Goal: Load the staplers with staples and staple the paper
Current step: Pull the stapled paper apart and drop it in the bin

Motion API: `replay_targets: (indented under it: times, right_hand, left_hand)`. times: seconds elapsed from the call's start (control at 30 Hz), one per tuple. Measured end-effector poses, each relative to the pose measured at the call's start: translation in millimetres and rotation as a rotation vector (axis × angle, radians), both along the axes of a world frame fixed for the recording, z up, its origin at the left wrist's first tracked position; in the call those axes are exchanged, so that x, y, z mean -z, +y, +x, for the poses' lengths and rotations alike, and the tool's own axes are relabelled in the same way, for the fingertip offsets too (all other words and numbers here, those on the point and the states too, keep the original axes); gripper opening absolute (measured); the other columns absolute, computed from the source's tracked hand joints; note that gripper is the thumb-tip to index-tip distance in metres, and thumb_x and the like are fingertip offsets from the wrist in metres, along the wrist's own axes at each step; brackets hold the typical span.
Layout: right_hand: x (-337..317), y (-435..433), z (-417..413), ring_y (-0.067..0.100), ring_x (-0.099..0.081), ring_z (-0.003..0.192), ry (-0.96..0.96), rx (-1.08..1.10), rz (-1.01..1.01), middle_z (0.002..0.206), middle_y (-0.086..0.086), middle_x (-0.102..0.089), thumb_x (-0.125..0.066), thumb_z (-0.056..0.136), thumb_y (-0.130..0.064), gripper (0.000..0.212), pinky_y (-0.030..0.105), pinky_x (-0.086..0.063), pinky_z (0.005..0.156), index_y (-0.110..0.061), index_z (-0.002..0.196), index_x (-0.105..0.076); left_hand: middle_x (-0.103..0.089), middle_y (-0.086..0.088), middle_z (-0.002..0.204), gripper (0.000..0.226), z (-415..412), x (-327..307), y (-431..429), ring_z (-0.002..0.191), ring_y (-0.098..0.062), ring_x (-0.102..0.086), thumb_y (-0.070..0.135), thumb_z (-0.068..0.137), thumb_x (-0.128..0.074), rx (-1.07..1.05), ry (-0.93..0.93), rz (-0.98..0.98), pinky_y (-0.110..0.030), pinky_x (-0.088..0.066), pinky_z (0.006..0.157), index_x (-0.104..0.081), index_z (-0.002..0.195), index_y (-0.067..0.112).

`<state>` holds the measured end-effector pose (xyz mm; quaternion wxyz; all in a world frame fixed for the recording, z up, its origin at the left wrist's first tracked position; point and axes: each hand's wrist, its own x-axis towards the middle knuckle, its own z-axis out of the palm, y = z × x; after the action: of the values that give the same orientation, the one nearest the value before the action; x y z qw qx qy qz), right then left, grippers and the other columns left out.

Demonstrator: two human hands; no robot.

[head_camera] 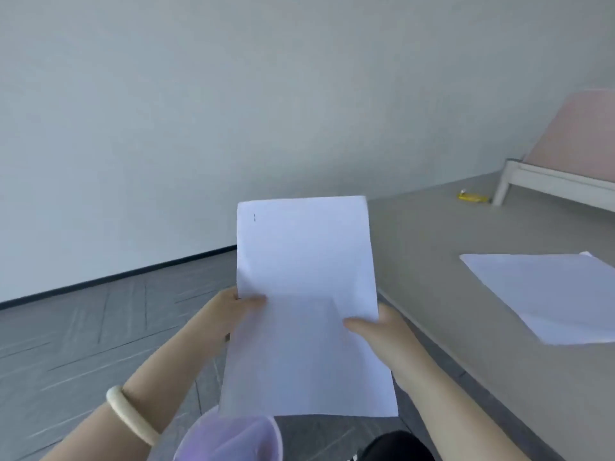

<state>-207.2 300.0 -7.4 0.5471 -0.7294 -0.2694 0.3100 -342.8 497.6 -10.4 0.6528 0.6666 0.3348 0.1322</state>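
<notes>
Grey wall (233,111) and grey plank floor (83,327) fill most of what we see, with a beige desk (466,311) at right. On it lies a loose paper pile (549,294), well apart from us. We hold the stapled sheets (306,311) upright between both hands: left hand (233,311) pinching the left edge, right hand (379,327) gripping the right edge, thumbs in front.
</notes>
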Motion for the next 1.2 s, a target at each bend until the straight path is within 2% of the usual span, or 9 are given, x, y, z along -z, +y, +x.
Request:
replay_targets:
  times: [0.2, 0.27, 0.37, 0.6, 0.7, 0.8, 0.87, 0.97, 1.2]
  right_hand:
    - [101.5, 76.0, -19.3, 0.030, -0.066, 0.097, 0.143, -0.123, -0.323, 0.107, 0.013, -0.069, -0.055, 0.069, -0.007, 0.044, 0.036, -0.053, 0.080, -0.008, 0.112, -0.061]
    - [137.2, 90.2, -26.8, 0.029, -0.064, 0.100, 0.166, -0.186, -0.465, 0.111, 0.015, -0.067, -0.056, 0.062, -0.011, 0.051, 0.033, -0.051, 0.077, -0.004, 0.112, -0.060]
    - [180.7, 105.0, -39.6, 0.028, -0.062, 0.103, 0.147, -0.286, -0.660, 0.114, 0.016, -0.066, -0.061, 0.075, -0.006, 0.037, 0.032, -0.047, 0.082, -0.002, 0.112, -0.063]
    - [236.3, 129.8, -65.5, 0.023, -0.059, 0.109, 0.033, -0.422, -0.990, 0.127, 0.012, -0.058, -0.064, 0.080, -0.018, 0.050, 0.028, -0.047, 0.082, -0.003, 0.126, -0.052]
    - [243.6, 135.6, -67.8, 0.024, -0.052, 0.122, 0.094, -0.339, -0.993, 0.135, 0.010, -0.050, -0.065, 0.084, -0.026, 0.060, 0.026, -0.043, 0.078, -0.003, 0.133, -0.041]
    - [251.3, 138.4, -64.9, 0.031, -0.052, 0.120, 0.262, -0.228, -0.886, 0.119, 0.015, -0.049, -0.066, 0.084, -0.018, 0.055, 0.033, -0.048, 0.086, 0.000, 0.129, -0.040]
    - [252.7, 138.5, -61.2, 0.037, -0.056, 0.112, 0.407, -0.142, -0.792, 0.116, 0.018, -0.046, -0.064, 0.084, -0.009, 0.053, 0.044, -0.053, 0.087, 0.001, 0.129, -0.039]
    - [250.6, 138.4, -55.6, 0.033, -0.062, 0.098, 0.428, -0.133, -0.762, 0.136, 0.023, -0.039, -0.059, 0.087, -0.008, 0.064, 0.042, -0.056, 0.083, 0.000, 0.141, -0.026]
    - [238.7, 138.3, -49.8, 0.033, -0.062, 0.107, 0.433, -0.142, -0.607, 0.136, 0.017, -0.040, -0.055, 0.089, -0.008, 0.060, 0.039, -0.055, 0.086, -0.002, 0.142, -0.028]
  left_hand:
    - [-0.074, -0.008, 0.076, 0.033, -54.5, 102.9, 48.0, 0.069, -0.023, -0.068, 0.003, 0.065, -0.063, -0.100, 0.187, -0.206, -0.031, -0.055, 0.067, -0.065, 0.098, -0.001]
    - [-0.071, -0.016, 0.088, 0.039, -70.6, 137.2, 56.2, 0.076, -0.029, -0.067, -0.003, 0.065, -0.064, -0.111, 0.275, -0.272, -0.036, -0.055, 0.073, -0.063, 0.104, -0.005]
    - [-0.064, -0.020, 0.095, 0.058, -92.6, 186.8, 64.5, 0.085, -0.033, -0.062, -0.004, 0.047, -0.062, -0.129, 0.404, -0.328, -0.043, -0.051, 0.080, -0.059, 0.105, -0.007]
    - [-0.054, -0.022, 0.115, 0.057, -120.6, 255.8, 69.0, 0.098, -0.035, -0.055, -0.008, 0.076, -0.061, -0.144, 0.723, -0.306, -0.039, -0.048, 0.079, -0.044, 0.130, 0.003]
    - [-0.055, -0.016, 0.095, 0.035, -121.5, 267.1, 70.6, 0.091, -0.031, -0.054, -0.002, 0.079, -0.062, -0.128, 0.786, -0.299, -0.036, -0.045, 0.076, -0.050, 0.112, 0.004]
    - [-0.058, -0.018, 0.092, 0.040, -120.6, 279.6, 76.7, 0.085, -0.032, -0.057, 0.005, 0.084, -0.062, -0.228, 0.723, -0.354, -0.042, -0.050, 0.075, -0.049, 0.120, -0.009]
    - [-0.056, -0.023, 0.107, 0.047, -118.6, 278.8, 77.5, 0.088, -0.036, -0.059, 0.005, 0.086, -0.061, -0.264, 0.689, -0.412, -0.041, -0.054, 0.062, -0.043, 0.128, -0.008]
    - [-0.033, -0.026, 0.145, 0.061, -114.9, 280.0, 75.6, 0.077, -0.034, -0.063, 0.005, 0.087, -0.060, -0.264, 0.655, -0.481, -0.036, -0.058, 0.046, -0.030, 0.140, 0.000]
    - [-0.039, -0.023, 0.140, 0.054, -92.5, 268.5, 71.8, 0.092, -0.035, -0.060, 0.007, 0.091, -0.054, -0.246, 0.542, -0.438, -0.035, -0.059, 0.055, -0.032, 0.139, 0.000]
